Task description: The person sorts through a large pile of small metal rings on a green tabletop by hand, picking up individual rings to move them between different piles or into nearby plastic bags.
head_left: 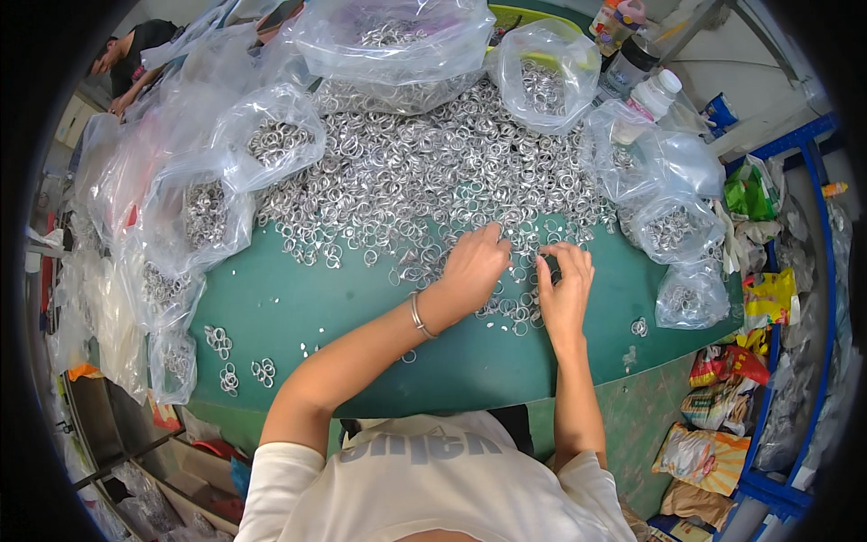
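Green table (298,307) — both hands (474,266) sorting metal rings (424,172).

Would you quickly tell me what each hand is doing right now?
Left hand: fingers curled down on the metal rings.
Right hand: pinching rings; grip cannot be told.

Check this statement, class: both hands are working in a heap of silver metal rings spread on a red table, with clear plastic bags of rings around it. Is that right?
One detail is wrong: the table is green, not red, as the head view shows. The rest stands: the left hand and the right hand are in the silver metal rings, with clear plastic bags of rings around the heap.
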Demonstrator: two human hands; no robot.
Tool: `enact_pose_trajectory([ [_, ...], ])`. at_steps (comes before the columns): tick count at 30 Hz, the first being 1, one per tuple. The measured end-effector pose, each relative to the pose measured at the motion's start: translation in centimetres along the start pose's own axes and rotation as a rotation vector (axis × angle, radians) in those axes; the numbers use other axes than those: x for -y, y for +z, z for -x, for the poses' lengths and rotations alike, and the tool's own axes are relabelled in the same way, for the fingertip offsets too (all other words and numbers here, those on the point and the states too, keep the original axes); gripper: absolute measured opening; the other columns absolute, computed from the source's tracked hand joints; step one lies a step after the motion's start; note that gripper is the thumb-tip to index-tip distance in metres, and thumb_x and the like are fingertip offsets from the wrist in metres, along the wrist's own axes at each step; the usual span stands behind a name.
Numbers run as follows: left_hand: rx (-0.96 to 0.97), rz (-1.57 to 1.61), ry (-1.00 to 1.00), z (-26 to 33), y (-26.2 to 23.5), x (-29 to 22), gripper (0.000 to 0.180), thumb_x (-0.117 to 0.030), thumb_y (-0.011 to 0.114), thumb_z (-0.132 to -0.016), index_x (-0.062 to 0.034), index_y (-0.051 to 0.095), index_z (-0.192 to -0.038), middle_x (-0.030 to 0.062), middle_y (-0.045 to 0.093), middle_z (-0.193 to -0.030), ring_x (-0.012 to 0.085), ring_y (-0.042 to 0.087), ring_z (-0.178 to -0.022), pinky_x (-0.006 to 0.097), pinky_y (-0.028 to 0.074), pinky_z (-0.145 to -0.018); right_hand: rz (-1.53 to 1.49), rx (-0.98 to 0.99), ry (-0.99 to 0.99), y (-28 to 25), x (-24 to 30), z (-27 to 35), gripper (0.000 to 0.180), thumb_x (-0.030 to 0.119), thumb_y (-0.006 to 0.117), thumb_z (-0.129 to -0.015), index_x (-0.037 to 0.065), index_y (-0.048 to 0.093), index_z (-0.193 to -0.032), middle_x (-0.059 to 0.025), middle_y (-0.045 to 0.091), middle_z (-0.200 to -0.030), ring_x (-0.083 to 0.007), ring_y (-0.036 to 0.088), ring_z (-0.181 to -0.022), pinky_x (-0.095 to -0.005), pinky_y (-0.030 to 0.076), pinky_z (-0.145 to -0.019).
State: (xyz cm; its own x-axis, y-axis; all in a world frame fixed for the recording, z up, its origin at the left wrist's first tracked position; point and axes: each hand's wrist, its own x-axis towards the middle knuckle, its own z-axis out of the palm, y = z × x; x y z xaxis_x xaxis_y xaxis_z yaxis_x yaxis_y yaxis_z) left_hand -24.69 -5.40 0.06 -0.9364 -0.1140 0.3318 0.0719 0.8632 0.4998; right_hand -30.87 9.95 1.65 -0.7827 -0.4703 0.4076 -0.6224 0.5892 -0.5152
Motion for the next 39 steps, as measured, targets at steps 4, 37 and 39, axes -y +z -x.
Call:
enact_pose_trajectory([
  [4, -0.001, 0.154, -0.058, -0.2, -0.1, 0.2, 0.013, -0.010, 0.068, -0.081, -0.0002, 0.062, -0.085, 0.0107, 0.055, -0.083, 0.0276, 0.058, -0.070, 0.039, 0.046, -0.060, -0.006, 0.035, 0.035, -0.9, -0.8, 0.5, 0.013, 0.007, 0.067, -0.080, 0.004, 0.065, -0.092, -0.0094, 0.061, -0.096, -0.0276, 0.054, -0.093, -0.0377, 0.038, -0.080],
  [37, 0.334, 1.285, -0.949, 13.8, -7.8, -0.3, 0.021, -0.005, 0.047, -0.095, 0.0018, 0.061, -0.109, 0.0092, 0.061, -0.100, 0.0172, 0.059, -0.083, 0.031, 0.049, -0.070, -0.416, 0.470, 0.070, 0.6, 6.5, 3.2, 0.014, 0.006, 0.069, -0.076, 0.002, 0.062, -0.087, -0.0086, 0.062, -0.083, -0.0284, 0.056, -0.083, -0.0373, 0.043, -0.076],
  [39, 0.204, 0.845, -0.684, 14.2, -8.2, -0.6, 0.020, 0.002, 0.048, -0.091, 0.0011, 0.062, -0.105, 0.0102, 0.060, -0.098, 0.0202, 0.059, -0.079, 0.031, 0.048, -0.068, -0.191, 0.304, -0.107, 0.7, 5.7, 1.6, 0.017, 0.007, 0.071, -0.075, 0.001, 0.062, -0.087, -0.0091, 0.060, -0.081, -0.0299, 0.055, -0.082, -0.0382, 0.041, -0.078],
])
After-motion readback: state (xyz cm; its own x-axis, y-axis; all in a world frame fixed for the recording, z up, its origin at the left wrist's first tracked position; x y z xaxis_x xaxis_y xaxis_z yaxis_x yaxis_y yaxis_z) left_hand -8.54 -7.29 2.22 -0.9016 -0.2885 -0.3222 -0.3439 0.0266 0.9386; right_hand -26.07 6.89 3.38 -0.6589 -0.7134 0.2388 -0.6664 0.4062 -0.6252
